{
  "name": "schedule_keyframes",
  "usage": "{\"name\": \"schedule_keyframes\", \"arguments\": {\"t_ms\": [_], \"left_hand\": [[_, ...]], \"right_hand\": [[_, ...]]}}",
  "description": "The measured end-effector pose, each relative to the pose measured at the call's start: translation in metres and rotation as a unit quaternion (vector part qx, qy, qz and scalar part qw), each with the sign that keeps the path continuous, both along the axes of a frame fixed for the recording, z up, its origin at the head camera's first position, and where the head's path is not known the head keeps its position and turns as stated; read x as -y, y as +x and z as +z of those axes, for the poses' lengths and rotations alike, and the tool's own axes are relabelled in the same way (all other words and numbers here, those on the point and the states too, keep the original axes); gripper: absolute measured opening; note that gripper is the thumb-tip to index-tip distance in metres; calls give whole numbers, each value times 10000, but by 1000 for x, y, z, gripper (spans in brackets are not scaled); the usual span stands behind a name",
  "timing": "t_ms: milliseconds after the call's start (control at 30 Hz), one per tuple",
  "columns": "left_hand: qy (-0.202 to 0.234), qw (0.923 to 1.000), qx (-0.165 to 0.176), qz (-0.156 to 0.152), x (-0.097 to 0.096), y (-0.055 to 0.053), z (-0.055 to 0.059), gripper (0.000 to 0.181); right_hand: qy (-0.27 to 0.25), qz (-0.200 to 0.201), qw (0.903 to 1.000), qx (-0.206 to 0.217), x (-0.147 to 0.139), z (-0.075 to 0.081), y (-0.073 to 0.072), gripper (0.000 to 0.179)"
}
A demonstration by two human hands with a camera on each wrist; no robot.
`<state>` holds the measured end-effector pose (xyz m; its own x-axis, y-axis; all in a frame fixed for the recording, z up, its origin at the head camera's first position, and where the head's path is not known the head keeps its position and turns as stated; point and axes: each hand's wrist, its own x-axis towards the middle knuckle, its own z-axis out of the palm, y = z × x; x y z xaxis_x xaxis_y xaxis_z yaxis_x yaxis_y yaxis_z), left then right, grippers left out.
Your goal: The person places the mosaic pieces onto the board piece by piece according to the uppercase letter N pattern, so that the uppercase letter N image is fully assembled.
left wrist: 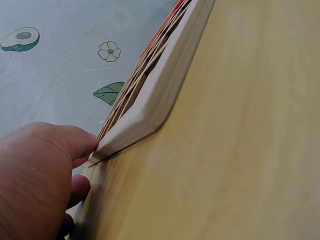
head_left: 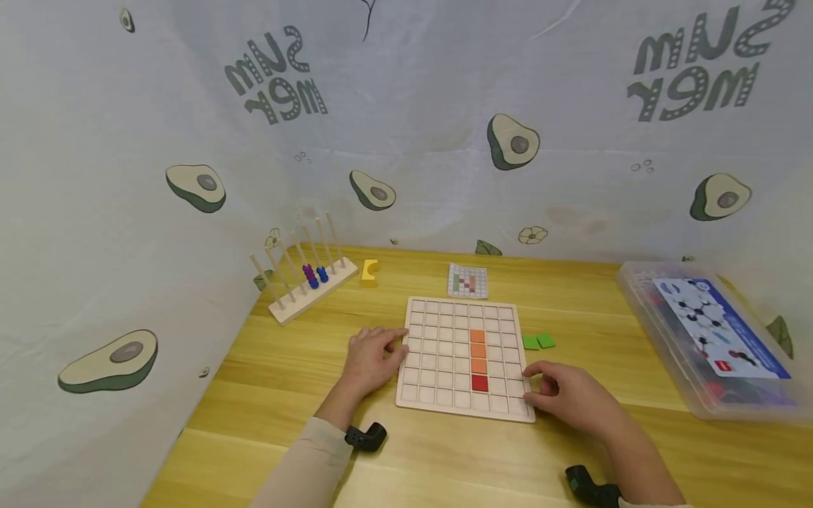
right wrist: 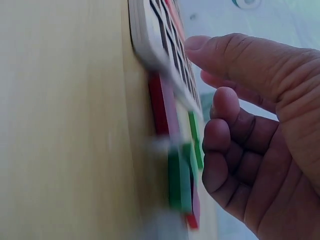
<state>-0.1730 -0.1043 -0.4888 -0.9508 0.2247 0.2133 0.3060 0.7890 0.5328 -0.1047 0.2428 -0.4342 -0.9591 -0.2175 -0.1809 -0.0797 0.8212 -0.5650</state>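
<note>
A square wooden grid board [head_left: 444, 360] lies on the table, with three orange tiles [head_left: 478, 351] and a red tile [head_left: 479, 383] in one column. My left hand [head_left: 370, 360] touches the board's left edge with thumb and forefinger; the left wrist view shows the thumb [left wrist: 75, 142] against its side. At the right edge is my right hand [head_left: 565, 395], thumb and forefinger spread apart, nothing between them. Two green tiles [head_left: 538, 342] lie just beyond it. Dark red [right wrist: 161, 105] and green pieces [right wrist: 179, 177] appear blurred near the right hand in the right wrist view.
Behind the board lies a small printed pattern card [head_left: 467, 281]. A peg rack [head_left: 314, 291] with purple and blue beads and a yellow block [head_left: 370, 273] stand at the back left. A clear plastic box [head_left: 711, 339] takes up the right side. A patterned curtain [head_left: 419, 85] hangs behind.
</note>
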Motion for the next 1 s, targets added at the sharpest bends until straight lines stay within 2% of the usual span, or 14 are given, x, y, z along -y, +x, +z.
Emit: {"name": "schedule_keyframes", "arguments": {"t_ms": [333,567,1000], "left_hand": [[48,10000,23,-16,1,0,0,34],[-9,10000,-11,-9,1,-2,-2,33],[12,10000,-29,-6,1,-2,-2,33]], "right_hand": [[516,-405,9977,-148,-40,-4,8,38],[566,-766,9953,150,-57,-9,9,44],[590,-780,9948,290,-70,-13,7,44]]}}
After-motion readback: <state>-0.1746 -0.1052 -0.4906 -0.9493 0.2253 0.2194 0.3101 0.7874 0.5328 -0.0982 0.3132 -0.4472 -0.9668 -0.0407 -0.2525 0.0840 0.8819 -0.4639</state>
